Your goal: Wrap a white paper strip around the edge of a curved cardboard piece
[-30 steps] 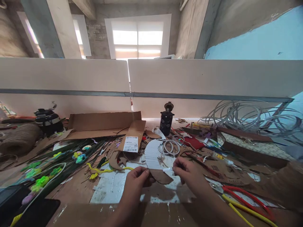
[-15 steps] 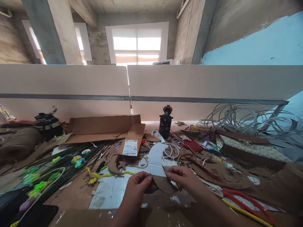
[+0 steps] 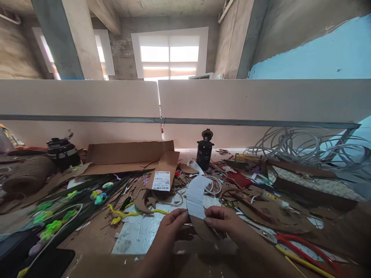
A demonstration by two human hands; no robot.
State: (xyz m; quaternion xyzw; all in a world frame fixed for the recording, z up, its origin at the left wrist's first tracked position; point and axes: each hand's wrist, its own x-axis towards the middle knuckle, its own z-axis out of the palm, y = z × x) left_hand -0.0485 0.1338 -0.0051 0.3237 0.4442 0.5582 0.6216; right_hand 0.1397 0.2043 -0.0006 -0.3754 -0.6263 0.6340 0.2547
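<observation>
Both of my hands hold one curved cardboard cutout just above the desk's near edge. Its upper part is white and ribbed, its lower part brown. My left hand pinches the cutout's left side where white meets brown. My right hand presses thumb and fingers on the brown lower part, right beside the left hand. The piece arches up and away from me toward a coil of white cable lying behind it.
Flattened cardboard box with a barcode label lies behind. A black bottle stands mid-desk. Green stems with pipe-cleaner flowers spread left, twine spool far left. Red and yellow cables and brown cutouts lie right; grey coiled strips behind.
My right hand has moved left onto the brown part of the cutout, closing the gap to my left hand. The cutout has risen a little, and the view has shifted slightly.
</observation>
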